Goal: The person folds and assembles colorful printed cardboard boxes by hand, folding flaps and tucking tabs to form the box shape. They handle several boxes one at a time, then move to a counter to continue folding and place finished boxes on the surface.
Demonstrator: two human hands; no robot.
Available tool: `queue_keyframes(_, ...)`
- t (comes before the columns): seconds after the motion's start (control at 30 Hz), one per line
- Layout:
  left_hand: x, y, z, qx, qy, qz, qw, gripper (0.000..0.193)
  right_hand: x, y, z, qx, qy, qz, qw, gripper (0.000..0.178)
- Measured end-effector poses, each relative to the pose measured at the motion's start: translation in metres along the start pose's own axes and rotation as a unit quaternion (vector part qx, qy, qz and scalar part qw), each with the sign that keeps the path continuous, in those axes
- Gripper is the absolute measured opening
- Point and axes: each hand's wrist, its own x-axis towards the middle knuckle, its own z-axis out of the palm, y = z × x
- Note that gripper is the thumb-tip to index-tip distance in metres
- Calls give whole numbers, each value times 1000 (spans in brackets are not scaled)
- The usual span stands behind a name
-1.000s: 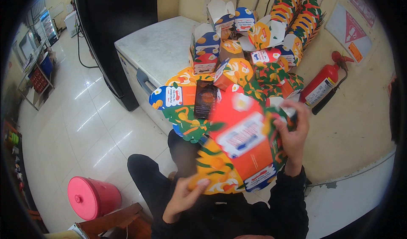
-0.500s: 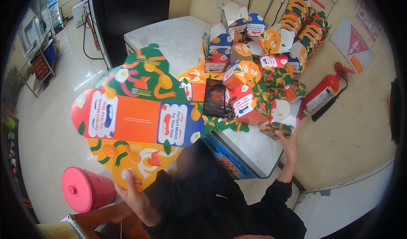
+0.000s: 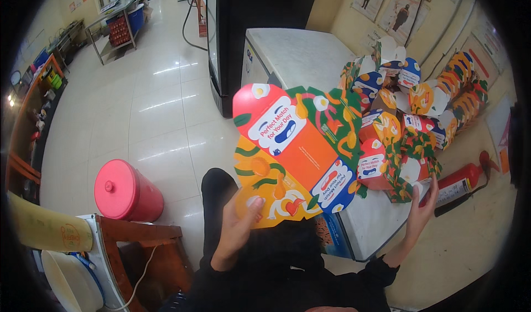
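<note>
While pinching a flat carton blank [image 3: 301, 152] by its yellow flap in the left hand [image 3: 237, 223], with thumb on top and fingers hidden beneath, holding it up before the left edge of the worktop [image 3: 366, 230]. At the right edge, touching an open folded box [image 3: 410, 171] with the right hand [image 3: 422, 208], fingers slightly parted; impossible to tell whether gripping it.

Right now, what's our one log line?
left hand: holding flat cardboard | right hand: touching folded box | nearby: pink bucket, fire extinguisher
</note>
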Motion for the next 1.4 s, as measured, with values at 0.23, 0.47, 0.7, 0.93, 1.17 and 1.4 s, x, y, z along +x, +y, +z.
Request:
queue_keyframes(0.23, -12, 15, 4, 16, -150, -55, 987, 38, -4, -139, 63, 56, -252, -392, 883, 62)
queue_keyframes(0.47, -25, 26, -3, 44, -225, -63, 971, 38, -13, -180, 120, 177, -329, -401, 837, 78)
queue_keyframes(0.7, -20, 29, -6, 52, -171, -83, 980, 36, -11, -173, 140, 369, -521, -271, 721, 34)
queue_keyframes(0.93, -10, 5, -3, -45, -97, -63, 992, 43, -9, -176, 148, 451, -427, -212, 755, 17)
queue_keyframes(1.17, -15, 3, 32, -157, 20, 43, 987, 42, -24, -175, 154, 505, -309, -190, 784, 20)
queue_keyframes(1.4, -15, 9, 34, -54, 73, 113, 989, 31, -11, -175, 149, 447, -353, -327, 754, 22)
